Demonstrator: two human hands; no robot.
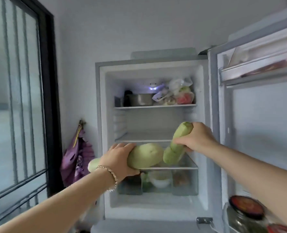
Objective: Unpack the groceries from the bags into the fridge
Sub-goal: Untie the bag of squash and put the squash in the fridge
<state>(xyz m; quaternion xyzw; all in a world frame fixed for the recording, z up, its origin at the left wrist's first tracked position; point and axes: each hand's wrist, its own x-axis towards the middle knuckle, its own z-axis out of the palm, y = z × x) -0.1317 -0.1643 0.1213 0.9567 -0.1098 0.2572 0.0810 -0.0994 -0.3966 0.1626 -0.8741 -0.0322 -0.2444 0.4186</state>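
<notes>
Open fridge (101,115): round gourd (145,157) grasped in left hand (120,159) grip, long gourd (177,145) (tilted) in right hand (197,137) grip.

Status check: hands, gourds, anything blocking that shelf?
Left hand grips fat gourd, right hand grips slim gourd. Both at lower glass shelf front edge. No obstruction seen; shelf behind them mostly hidden.

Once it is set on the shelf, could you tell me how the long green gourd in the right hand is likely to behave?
The long gourd shows no sag while tilted in the right hand, so it is probably stiff. Its round, smooth body would likely roll on the glass shelf. One hand carries it, so it is probably not very heavy.
</notes>
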